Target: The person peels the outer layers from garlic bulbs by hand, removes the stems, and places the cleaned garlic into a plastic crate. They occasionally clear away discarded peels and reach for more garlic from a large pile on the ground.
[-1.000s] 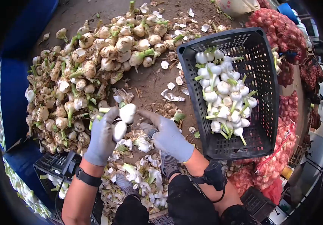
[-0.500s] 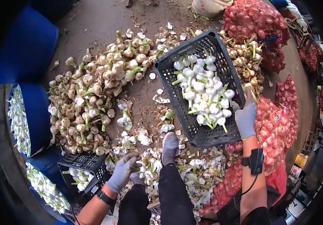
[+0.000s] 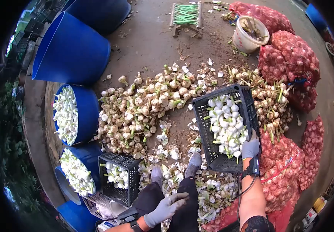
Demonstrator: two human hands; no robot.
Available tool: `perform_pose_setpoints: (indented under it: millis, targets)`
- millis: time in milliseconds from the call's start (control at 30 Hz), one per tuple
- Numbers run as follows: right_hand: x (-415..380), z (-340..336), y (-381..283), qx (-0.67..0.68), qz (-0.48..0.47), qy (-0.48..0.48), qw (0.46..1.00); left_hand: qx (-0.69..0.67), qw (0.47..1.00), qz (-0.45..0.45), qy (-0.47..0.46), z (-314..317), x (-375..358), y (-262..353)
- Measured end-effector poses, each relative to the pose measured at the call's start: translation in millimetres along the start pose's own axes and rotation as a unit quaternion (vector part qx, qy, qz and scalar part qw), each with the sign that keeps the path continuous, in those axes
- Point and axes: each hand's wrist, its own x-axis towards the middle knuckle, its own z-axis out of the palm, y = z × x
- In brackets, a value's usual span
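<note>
My right hand [image 3: 250, 147], in a grey glove, grips the right rim of a black plastic crate [image 3: 203, 135]. Peeled white garlic bulbs [image 3: 227, 123] with short green stems lie in that crate. Over my lap is my left hand [image 3: 167, 209], gloved too, its fingers stretched out and holding nothing. A smaller black crate [image 3: 133, 179] with white garlic bulbs stands left of my feet. Unpeeled brownish garlic [image 3: 136, 112] is heaped on the ground beyond it.
Blue tubs [image 3: 89, 112] line the left side, some full of white garlic. Red mesh sacks [image 3: 281, 162] of garlic sit at the right. A white bucket [image 3: 241, 40] and a small stool with green strips [image 3: 186, 15] stand farther off. Peelings [image 3: 217, 197] litter the ground.
My view has shifted up and left, showing more tubs and the stool. My left hand has moved right, over my legs. My right hand stays at the crate's right side.
</note>
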Motion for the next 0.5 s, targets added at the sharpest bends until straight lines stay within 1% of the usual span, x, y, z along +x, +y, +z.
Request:
perform_pose_setpoints:
  millis: [33, 67, 133, 200, 233, 267, 333, 367, 400, 433, 467, 500]
  targets:
    - [0.8, 2.2, 0.2, -0.016, 0.002, 0.006, 1.000, 0.016, 0.999, 0.016, -0.027, 9.7, 9.4, 3.0]
    - [4.7, 11.6, 10.1, -0.005, -0.021, 0.016, 1.000, 0.029, 0.997, 0.061, -0.046, 18.0, 19.7, 7.1]
    - [8.2, 17.1, 18.2, -0.011, -0.042, 0.021, 0.999, -0.027, 0.997, 0.041, -0.052, 24.3, 41.4, 14.3]
    - [6.7, 13.8, 17.6, 0.016, -0.078, 0.025, 0.997, 0.066, 0.995, 0.068, 0.037, 14.8, 71.6, 3.1]
    - [7.7, 7.8, 15.5, 0.035, -0.095, 0.005, 0.995, 0.106, 0.983, 0.115, 0.091, 3.3, 91.6, -16.1]
    - [13.8, 9.2, 21.7, 0.057, -0.107, -0.019, 0.992, 0.168, 0.974, 0.056, 0.144, -8.0, 96.7, -2.8]
    - [12.5, -12.9, -1.7, -0.027, -0.081, -0.048, 0.995, 0.129, 0.972, 0.005, 0.195, -25.6, 122.9, 4.8]
    - [23.5, -11.4, 3.3, 0.021, -0.091, -0.049, 0.994, 0.157, 0.970, 0.014, 0.185, -32.3, 136.7, 13.2]
    - [25.8, -10.9, 2.0, 0.065, -0.102, -0.063, 0.991, 0.214, 0.946, 0.136, 0.203, -37.0, 151.0, 21.3]
    - [20.8, -26.0, -19.5, 0.066, -0.121, -0.064, 0.988, 0.148, 0.962, 0.134, 0.186, -39.3, 147.1, 43.4]
    - [33.0, -27.6, -18.3, -0.033, -0.088, -0.106, 0.990, 0.085, 0.972, 0.141, 0.166, -44.0, 143.8, 67.6]
    - [31.7, -38.2, -41.9, -0.053, -0.118, -0.100, 0.986, 0.093, 0.967, 0.150, 0.184, -48.5, 148.3, 63.9]
